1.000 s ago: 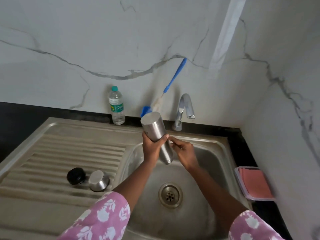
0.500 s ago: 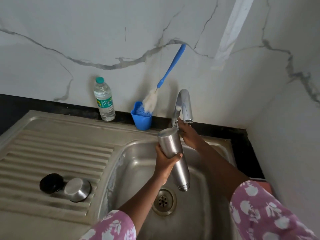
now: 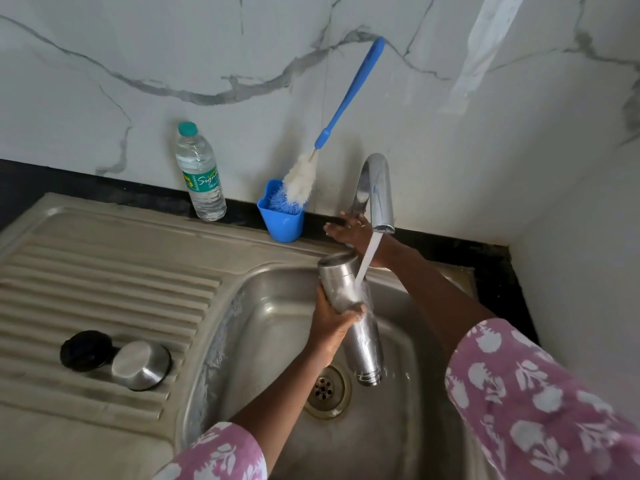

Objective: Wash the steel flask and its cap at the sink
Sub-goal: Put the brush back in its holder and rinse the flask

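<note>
Right now your left hand (image 3: 333, 322) grips the steel flask (image 3: 337, 284) round its middle, fingers and thumb wrapped about the body. You hold it over the sink basin (image 3: 277, 323), tilted and upside down: its base is up near the tap and its mouth points down, just beside the drain (image 3: 327, 389) but above it. Water (image 3: 369, 254) runs from the tap (image 3: 375, 192) and strikes the flask's side just above your thumb, then sheets down the lower half.

Your right hand (image 3: 349, 232) is at the foot of the tap on the back rim of the sink, its visible fingers spread and fairly straight; the spout hides part of it.

On the ribbed drainboard (image 3: 104, 271), towards its front, the steel cap (image 3: 140, 365) lies touching a black stopper (image 3: 85, 349) on its left; both are well apart from the flask.

Along the counter's back edge stand a clear water bottle (image 3: 201, 174) and, to its right, a blue cup (image 3: 281, 220). A blue-handled bottle brush (image 3: 349, 95) stands in the cup, leaning on the marble wall.
</note>
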